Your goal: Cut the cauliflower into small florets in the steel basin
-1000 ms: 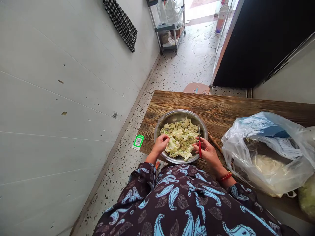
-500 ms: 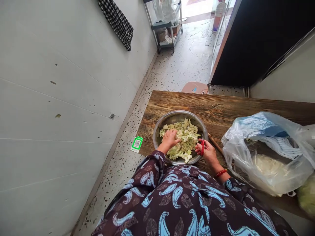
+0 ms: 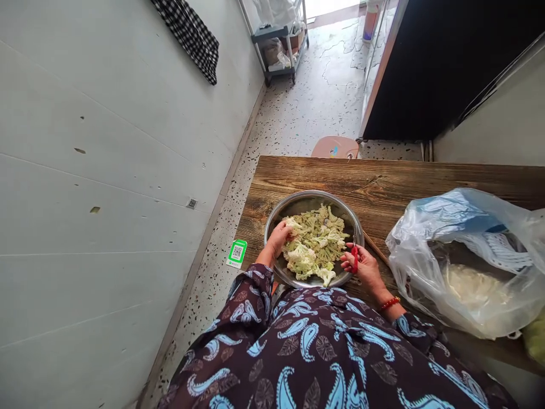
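A round metal bowl (image 3: 269, 218) full of cauliflower florets (image 3: 321, 241) stands on the wooden table just in front of me. At its left side, my left hand (image 3: 279, 237) has its fingers closed around a piece of cauliflower (image 3: 293, 224), over the inner wall. Red-handled scissors (image 3: 355, 259) sit in my right hand (image 3: 367, 269) at the right rim, their thin metal blades pointing away from me. A larger pale floret cluster (image 3: 301, 260) lies near the front of the bowl.
Right of the bowl, a clear plastic bag (image 3: 409, 250) holds pale contents, beside a thin brown stick (image 3: 375, 249). A green QR code card (image 3: 237, 253) is at the table's left edge. Beyond the table (image 3: 298, 173) are a pink stool (image 3: 334, 146) and a wheeled cart (image 3: 272, 34).
My left hand has moved left from the middle of the florets to the bowl's left side, with a cauliflower piece in its fingers. The right hand keeps the scissors near the rim.
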Demonstrator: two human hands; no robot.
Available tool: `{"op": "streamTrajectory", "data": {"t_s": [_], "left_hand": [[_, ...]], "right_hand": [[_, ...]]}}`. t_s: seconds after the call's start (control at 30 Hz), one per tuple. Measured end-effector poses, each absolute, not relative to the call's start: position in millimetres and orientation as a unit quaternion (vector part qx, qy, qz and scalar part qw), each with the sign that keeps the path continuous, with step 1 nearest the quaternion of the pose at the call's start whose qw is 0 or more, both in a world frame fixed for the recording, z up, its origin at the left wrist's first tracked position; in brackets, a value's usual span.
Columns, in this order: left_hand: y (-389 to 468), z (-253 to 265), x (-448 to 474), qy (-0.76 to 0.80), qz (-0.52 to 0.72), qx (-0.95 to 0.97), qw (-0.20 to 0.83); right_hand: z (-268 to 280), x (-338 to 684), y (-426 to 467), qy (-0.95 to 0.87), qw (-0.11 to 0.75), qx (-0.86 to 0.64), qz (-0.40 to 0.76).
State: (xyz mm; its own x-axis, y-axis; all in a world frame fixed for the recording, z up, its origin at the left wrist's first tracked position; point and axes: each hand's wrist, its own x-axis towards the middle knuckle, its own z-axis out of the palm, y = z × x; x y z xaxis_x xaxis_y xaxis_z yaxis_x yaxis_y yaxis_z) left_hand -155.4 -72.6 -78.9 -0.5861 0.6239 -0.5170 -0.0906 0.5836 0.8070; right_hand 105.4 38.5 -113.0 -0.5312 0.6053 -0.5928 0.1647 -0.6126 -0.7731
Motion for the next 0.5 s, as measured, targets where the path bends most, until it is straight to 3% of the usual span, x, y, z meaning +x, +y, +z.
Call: {"op": "streamTrajectory", "data": {"t_s": [0.2, 0.5], "left_hand": [[-71.5, -63.3, -153.7, 0.605, 0.584, 0.015, 0.541], [-66.1, -67.5, -153.5, 0.660, 0.548, 0.032, 0.512]], "right_hand": [[-103.7, 99.4, 38.4, -0.415, 0.133, -0.461, 0.773], [-103.3, 100.8, 40.2, -0.418, 0.126, -0.458, 0.775]]}}
